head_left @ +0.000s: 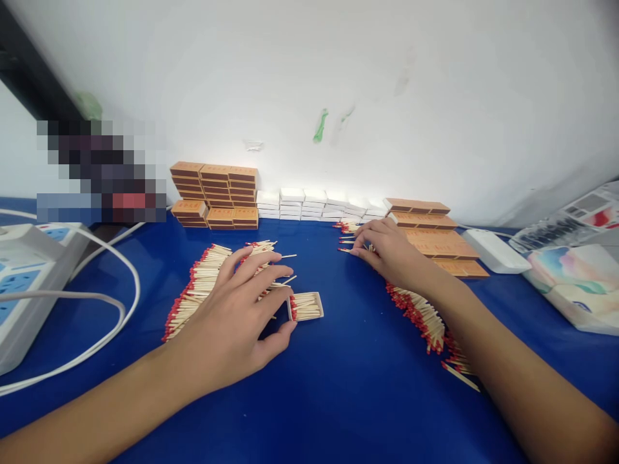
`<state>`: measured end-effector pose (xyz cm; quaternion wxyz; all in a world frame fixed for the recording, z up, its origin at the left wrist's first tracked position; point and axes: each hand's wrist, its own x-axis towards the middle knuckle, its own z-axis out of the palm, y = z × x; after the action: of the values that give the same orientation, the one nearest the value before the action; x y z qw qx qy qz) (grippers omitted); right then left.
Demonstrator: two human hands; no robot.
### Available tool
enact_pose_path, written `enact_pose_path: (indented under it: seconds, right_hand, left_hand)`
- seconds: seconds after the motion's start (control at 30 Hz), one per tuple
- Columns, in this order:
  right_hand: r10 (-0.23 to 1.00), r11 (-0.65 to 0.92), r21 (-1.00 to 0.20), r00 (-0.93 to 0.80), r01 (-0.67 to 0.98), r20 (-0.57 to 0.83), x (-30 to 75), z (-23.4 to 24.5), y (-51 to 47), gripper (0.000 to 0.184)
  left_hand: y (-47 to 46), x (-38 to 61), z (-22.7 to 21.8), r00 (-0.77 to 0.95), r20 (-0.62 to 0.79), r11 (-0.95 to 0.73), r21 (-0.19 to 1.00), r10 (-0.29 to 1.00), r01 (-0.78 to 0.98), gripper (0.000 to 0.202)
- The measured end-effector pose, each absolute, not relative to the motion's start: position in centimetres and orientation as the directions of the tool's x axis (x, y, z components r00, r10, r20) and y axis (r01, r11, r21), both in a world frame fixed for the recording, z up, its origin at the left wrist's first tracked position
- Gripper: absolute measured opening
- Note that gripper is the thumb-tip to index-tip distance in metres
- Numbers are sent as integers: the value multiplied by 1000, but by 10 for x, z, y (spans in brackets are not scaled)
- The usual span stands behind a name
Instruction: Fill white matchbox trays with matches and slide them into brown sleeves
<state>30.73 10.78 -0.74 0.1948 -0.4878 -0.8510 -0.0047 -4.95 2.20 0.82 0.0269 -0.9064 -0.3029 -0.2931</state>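
Note:
My left hand (242, 309) lies on the blue table (338, 386), fingers spread over a heap of red-tipped matches (203, 283). Its thumb and fingers rest against a small open tray filled with matches (306, 306). My right hand (389, 251) reaches to the far right, fingers curled down onto a second row of matches (418, 316) near its far end (345, 235). What the right fingers pinch, if anything, is hidden. Flat orange box sleeves (445, 251) lie just beyond the right hand.
Stacked orange matchboxes (215, 193) and white inner trays (314, 205) line the wall. A white power strip (29, 283) with cables (111, 303) sits at left. A white block (496, 251) and plastic packets (575, 277) lie at right.

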Motion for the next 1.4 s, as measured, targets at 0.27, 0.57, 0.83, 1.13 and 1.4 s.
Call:
enact_pose_path:
  seconds: [0.27, 0.57, 0.83, 1.13, 1.4]
  right_hand:
    - [842, 522, -251, -445, 815, 305, 304, -1, 101, 21]
    - [850, 492, -142, -438, 859, 294, 309, -5, 104, 20]
    - [816, 507, -127, -428, 852, 389, 290, -4, 94, 20]
    - [845, 459, -105, -396, 882, 360, 285, -4, 86, 12]
    - [853, 448, -85, -398, 890, 337, 287, -12, 89, 19]
  left_hand:
    - [23, -50, 8, 642, 558, -819, 125, 525, 561, 16]
    - [23, -50, 8, 644, 559, -819, 121, 523, 561, 15]
    - [23, -50, 8, 643, 561, -821, 123, 521, 558, 16]
    - [23, -49, 9, 641, 564, -818, 113, 520, 564, 16]
    - [23, -49, 9, 645, 559, -818, 114, 522, 563, 18]
